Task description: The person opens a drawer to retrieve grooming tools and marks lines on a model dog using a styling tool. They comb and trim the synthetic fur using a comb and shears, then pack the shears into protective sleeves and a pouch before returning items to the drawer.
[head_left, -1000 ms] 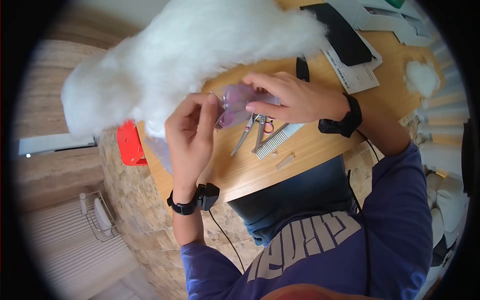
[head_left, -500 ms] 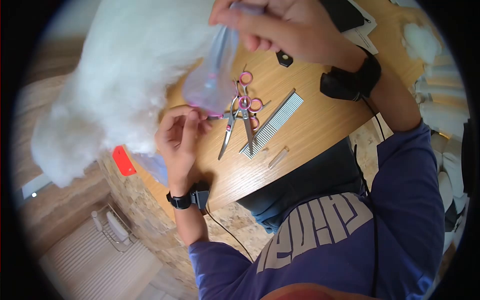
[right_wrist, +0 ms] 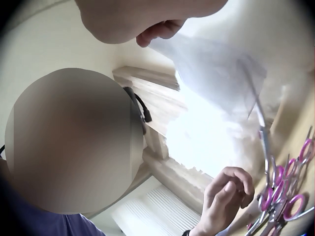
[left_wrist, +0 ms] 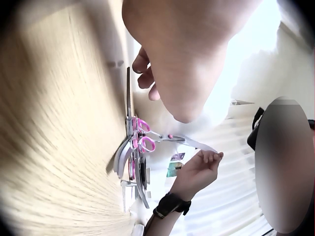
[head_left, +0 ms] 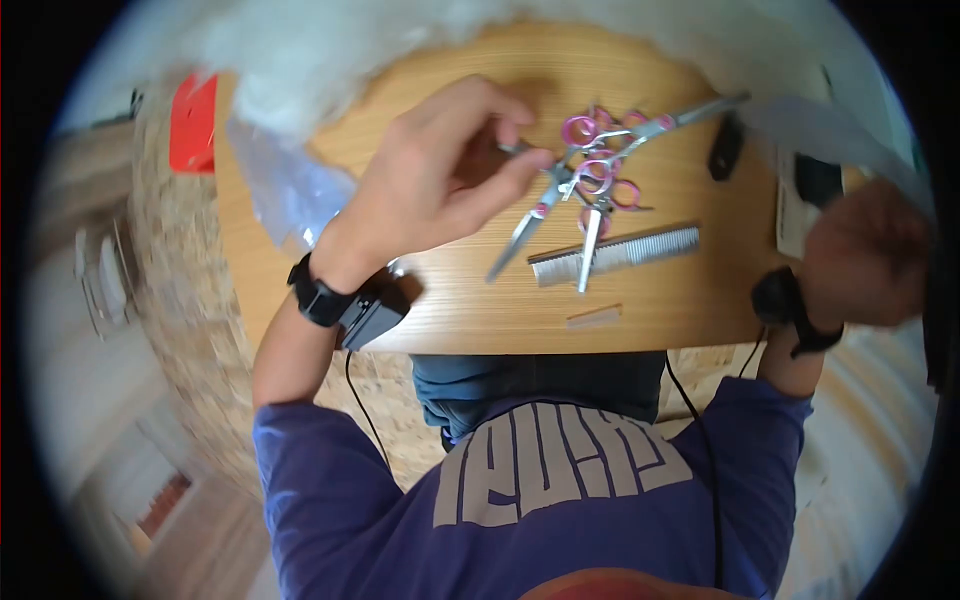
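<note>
My right hand (head_left: 865, 255), raised past the table's right side, pinches a clear plastic bag (head_left: 835, 130) with its fingers. In the right wrist view the bag (right_wrist: 211, 69) hangs from those fingertips, overlapping the blade of a pair of scissors (right_wrist: 262, 132). This pair tilts upward, its pink rings among several other pink-ringed scissors (head_left: 590, 175) on the table. My left hand (head_left: 440, 170) hovers left of the pile, fingers loosely curled. From the right wrist view, that left hand (right_wrist: 226, 196) stands apart from the rings and holds nothing.
A metal comb (head_left: 620, 252) lies under one scissors' tip, with a small clear strip (head_left: 595, 317) nearer the table's front edge. Another clear plastic bag (head_left: 285, 185) is at the left. White fluff (head_left: 300, 80) lines the back, and a black object (head_left: 727, 147) lies at the right.
My right hand has swung up, then out to the right, drawing the bag away from the left hand. More scissors now show on the table. The left hand has moved toward the scissors.
</note>
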`<state>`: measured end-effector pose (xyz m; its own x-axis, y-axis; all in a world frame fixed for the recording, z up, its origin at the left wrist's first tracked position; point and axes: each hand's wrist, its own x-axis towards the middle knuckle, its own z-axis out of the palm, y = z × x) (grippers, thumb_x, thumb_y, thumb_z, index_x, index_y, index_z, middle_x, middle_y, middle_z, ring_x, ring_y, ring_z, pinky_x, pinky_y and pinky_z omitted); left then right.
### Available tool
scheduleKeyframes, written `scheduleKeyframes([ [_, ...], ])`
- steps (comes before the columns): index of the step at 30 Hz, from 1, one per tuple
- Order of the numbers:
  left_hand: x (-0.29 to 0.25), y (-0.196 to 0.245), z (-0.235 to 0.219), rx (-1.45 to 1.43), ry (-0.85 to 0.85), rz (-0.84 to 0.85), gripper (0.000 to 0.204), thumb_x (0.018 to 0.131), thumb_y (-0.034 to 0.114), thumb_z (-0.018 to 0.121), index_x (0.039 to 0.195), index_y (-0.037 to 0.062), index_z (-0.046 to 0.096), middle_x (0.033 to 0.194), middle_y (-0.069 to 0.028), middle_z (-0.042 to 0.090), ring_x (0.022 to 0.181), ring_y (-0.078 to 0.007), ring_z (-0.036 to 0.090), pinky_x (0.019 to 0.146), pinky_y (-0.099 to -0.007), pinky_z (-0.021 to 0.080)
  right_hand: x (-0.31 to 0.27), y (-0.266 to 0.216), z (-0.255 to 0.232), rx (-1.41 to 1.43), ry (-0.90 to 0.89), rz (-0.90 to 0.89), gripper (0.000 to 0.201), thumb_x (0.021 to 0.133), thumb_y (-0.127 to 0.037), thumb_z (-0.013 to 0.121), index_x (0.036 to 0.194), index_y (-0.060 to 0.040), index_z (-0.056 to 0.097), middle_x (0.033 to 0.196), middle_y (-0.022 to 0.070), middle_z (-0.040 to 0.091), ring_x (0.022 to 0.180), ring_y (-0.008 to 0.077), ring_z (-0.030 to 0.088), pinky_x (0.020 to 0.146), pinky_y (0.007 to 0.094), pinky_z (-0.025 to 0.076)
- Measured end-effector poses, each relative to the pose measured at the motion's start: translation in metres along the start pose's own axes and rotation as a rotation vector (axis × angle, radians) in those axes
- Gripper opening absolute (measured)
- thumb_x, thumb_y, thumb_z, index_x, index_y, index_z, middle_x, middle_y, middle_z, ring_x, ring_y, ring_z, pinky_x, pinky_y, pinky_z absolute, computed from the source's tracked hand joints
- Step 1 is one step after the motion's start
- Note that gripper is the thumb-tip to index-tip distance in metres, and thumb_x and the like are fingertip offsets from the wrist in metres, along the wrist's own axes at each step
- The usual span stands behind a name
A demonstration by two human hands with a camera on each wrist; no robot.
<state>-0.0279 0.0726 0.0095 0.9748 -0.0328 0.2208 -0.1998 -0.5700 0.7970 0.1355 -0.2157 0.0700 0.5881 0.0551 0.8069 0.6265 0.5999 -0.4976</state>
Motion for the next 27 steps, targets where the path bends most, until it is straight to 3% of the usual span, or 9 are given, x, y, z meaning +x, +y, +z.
scheduleKeyframes([
  [1, -0.001, -0.003, 0.0, 0.014, 0.029, -0.026, 0.025, 0.089, 0.013, 0.08, 0.104, 0.0037, 0.063, 0.085, -0.0033, 0.06, 0.066, -0.0136, 0.059, 0.055, -0.0304, 0.047, 0.021, 0.005, -0.058, 0.108, -0.438, -0.103, 0.024, 0.114, -0.03, 0.036, 0.105, -0.0098, 0.044, 0.075, -0.002, 0.052, 0.057, 0.0068, 0.047, 0.052, 0.0183, 0.049],
  [2, -0.001, -0.007, 0.001, 0.038, 0.031, 0.085, 0.026, 0.088, 0.01, 0.08, 0.107, 0.0031, 0.063, 0.087, -0.0028, 0.061, 0.063, -0.009, 0.055, 0.053, -0.0255, 0.043, -0.001, -0.014, 0.015, -0.408, 0.207, -0.193, 0.022, 0.115, -0.027, 0.033, 0.107, -0.0086, 0.042, 0.073, -0.0015, 0.046, 0.059, 0.0107, 0.05, 0.053, 0.0193, 0.05],
  [3, -0.001, -0.009, -0.001, 0.061, 0.027, 0.201, 0.027, 0.088, 0.007, 0.079, 0.11, 0.0024, 0.063, 0.089, -0.0024, 0.062, 0.06, -0.0044, 0.051, 0.05, -0.0207, 0.038, -0.005, -0.014, 0.055, -0.92, 0.653, -0.275, 0.023, 0.114, -0.027, 0.035, 0.116, -0.0096, 0.049, 0.081, -0.0012, 0.061, 0.076, 0.0116, 0.062, 0.092, 0.0342, 0.061],
  [5, -0.002, -0.009, -0.007, 0.105, 0.023, 0.19, 0.033, 0.085, 0.01, 0.082, 0.11, 0.0027, 0.062, 0.092, -0.0037, 0.062, 0.064, -0.0093, 0.054, 0.055, -0.0231, 0.042, -0.033, -0.043, -0.059, -0.107, -0.042, -0.189, 0.021, 0.109, -0.018, 0.041, 0.123, -0.0151, 0.056, 0.106, 0.0033, 0.07, 0.096, 0.0168, 0.062, 0.076, 0.0348, 0.051],
  [9, 0.003, -0.004, -0.006, 0.079, 0.091, 0.343, 0.074, 0.078, 0.02, 0.09, 0.139, 0.0038, 0.051, 0.129, -0.0133, 0.062, 0.102, -0.0243, 0.063, 0.083, -0.033, 0.051, -0.047, -0.022, 0.006, -0.172, -0.339, -0.163, 0.015, 0.105, -0.032, 0.055, 0.106, -0.0173, 0.054, 0.104, 0.0067, 0.073, 0.092, 0.0213, 0.06, 0.083, 0.0424, 0.049],
  [13, 0.008, 0.005, -0.007, 0.137, 0.11, 0.531, 0.111, 0.071, 0.032, 0.094, 0.158, 0.0061, 0.032, 0.156, -0.0203, 0.047, 0.135, -0.038, 0.053, 0.107, -0.0469, 0.046, -0.035, -0.013, 0.038, -0.026, -0.65, 0.234, 0.014, 0.109, -0.028, 0.051, 0.102, -0.015, 0.051, 0.09, 0.0043, 0.075, 0.106, 0.0237, 0.059, 0.082, 0.0389, 0.052],
  [17, 0.004, -0.005, -0.007, 0.254, -0.026, 0.639, 0.088, 0.079, 0.03, 0.088, 0.15, 0.0033, 0.045, 0.148, -0.0178, 0.056, 0.128, -0.0361, 0.06, 0.108, -0.0496, 0.045, -0.042, -0.003, 0.046, 0.241, -0.637, 0.571, 0.016, 0.107, -0.026, 0.056, 0.099, -0.0126, 0.052, 0.071, 0.0107, 0.074, 0.11, 0.0266, 0.061, 0.091, 0.0396, 0.05],
  [21, -0.01, 0.031, 0.001, -0.288, -0.059, 0.238, 0.046, 0.089, 0.017, 0.081, 0.128, 0.0004, 0.063, 0.122, -0.0168, 0.07, 0.111, -0.0261, 0.069, 0.098, -0.0393, 0.053, -0.049, -0.011, 0.033, 0.198, -0.46, 0.913, 0.021, 0.103, -0.021, 0.063, 0.092, -0.0138, 0.046, 0.115, 0.014, 0.068, 0.106, 0.0177, 0.056, 0.1, 0.0397, 0.044],
  [27, -0.02, 0.051, 0.004, -0.356, -0.132, 0.22, 0.021, 0.092, 0.0, 0.074, 0.11, 0.0002, 0.062, 0.096, -0.0128, 0.072, 0.074, -0.0152, 0.07, 0.07, -0.0274, 0.056, -0.058, 0.003, 0.061, 0.061, -0.33, 0.851, 0.01, 0.105, -0.012, 0.054, 0.11, -0.0037, 0.054, 0.115, 0.0136, 0.062, 0.1, 0.0179, 0.06, 0.1, 0.0337, 0.047],
])
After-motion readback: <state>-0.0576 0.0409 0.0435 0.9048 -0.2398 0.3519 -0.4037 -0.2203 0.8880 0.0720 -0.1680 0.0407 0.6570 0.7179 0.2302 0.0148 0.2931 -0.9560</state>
